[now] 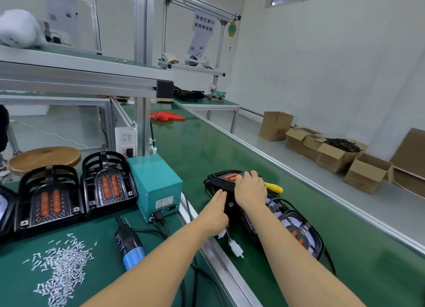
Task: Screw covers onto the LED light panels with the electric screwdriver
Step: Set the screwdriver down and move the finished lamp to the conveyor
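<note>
While both hands, the left hand point(216, 211) flat and the right hand point(249, 188) curled over it, settle a light panel point(222, 180) on the conveyor point(195, 150), the screwdriver point(128, 244) lies untouched (fetching it seems next).

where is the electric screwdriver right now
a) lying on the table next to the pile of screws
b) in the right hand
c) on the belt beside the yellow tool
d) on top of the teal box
a: the electric screwdriver lies on the green table just right of the pile of screws, untouched, while the left hand and right hand are both over on the light panel on the belt.
</note>
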`<state>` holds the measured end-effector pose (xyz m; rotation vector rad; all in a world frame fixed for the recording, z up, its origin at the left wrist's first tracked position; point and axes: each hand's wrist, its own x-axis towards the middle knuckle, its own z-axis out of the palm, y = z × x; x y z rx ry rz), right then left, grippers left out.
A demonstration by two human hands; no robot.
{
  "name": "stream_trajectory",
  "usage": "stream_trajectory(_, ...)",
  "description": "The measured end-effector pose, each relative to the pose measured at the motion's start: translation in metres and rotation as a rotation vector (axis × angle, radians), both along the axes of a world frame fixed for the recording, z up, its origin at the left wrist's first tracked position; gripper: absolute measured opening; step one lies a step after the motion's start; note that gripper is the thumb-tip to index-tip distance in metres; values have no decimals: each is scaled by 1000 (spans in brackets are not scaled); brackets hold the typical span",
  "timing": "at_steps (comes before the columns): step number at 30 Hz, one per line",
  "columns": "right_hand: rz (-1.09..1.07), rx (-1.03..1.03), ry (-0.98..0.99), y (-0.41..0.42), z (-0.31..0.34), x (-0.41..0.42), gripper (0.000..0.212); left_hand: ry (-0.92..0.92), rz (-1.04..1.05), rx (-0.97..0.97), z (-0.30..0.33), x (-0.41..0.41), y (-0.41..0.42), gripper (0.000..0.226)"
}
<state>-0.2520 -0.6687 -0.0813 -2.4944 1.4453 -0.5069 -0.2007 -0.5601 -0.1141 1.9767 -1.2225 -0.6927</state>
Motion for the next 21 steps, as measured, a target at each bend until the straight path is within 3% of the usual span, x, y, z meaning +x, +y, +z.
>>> stream_trajectory(8,60,-63,175,1,-4,-2,45,-142,-45,139,10,0,8,74)
stream_trajectory(14,35,-143,175,16,-3,-5,54,-201,-10,134,14,1,23,73)
stream_trajectory(21,164,-94,170,57,6,8,52,-241,22,106,24,16,66,73)
